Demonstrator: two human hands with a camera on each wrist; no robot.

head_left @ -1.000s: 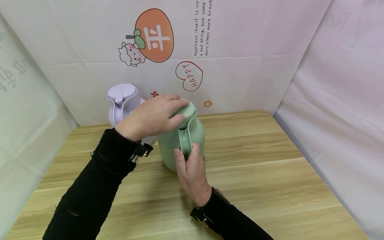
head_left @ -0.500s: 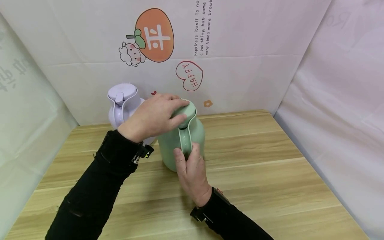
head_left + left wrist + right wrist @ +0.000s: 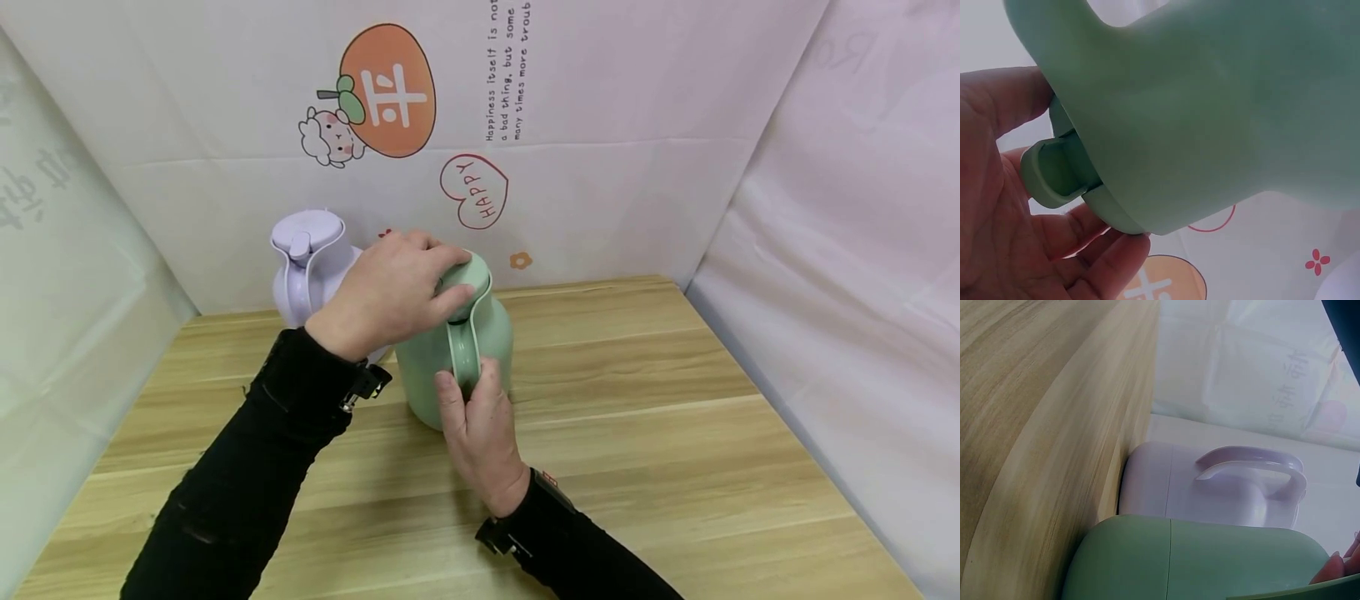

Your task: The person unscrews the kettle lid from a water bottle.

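Observation:
A green thermos jug point(image 3: 420, 375) stands upright on the wooden table, its handle point(image 3: 464, 350) facing the person. My left hand point(image 3: 393, 287) reaches over the top and grips the green lid point(image 3: 476, 279), thumb on the near side. Seen from the left wrist, fingers curl about the edge of the lid point(image 3: 1113, 209), and a small spout point(image 3: 1054, 172) sticks out between them. Lower down, my right hand point(image 3: 483, 442) holds the handle, with the thumb along its left side; the other fingers are mostly hidden. In the right wrist view the jug's body point(image 3: 1197, 556) lies along the bottom.
A lilac thermos jug point(image 3: 330, 262) stands just behind and left of the green one, partly hidden by my left hand. White printed cloth point(image 3: 600, 125) walls off the back and both sides. The wooden table point(image 3: 637, 400) extends to the right and front.
My left wrist and forearm have shifted slightly right, the hand turning a little on the lid. The right hand and the green jug hold their place.

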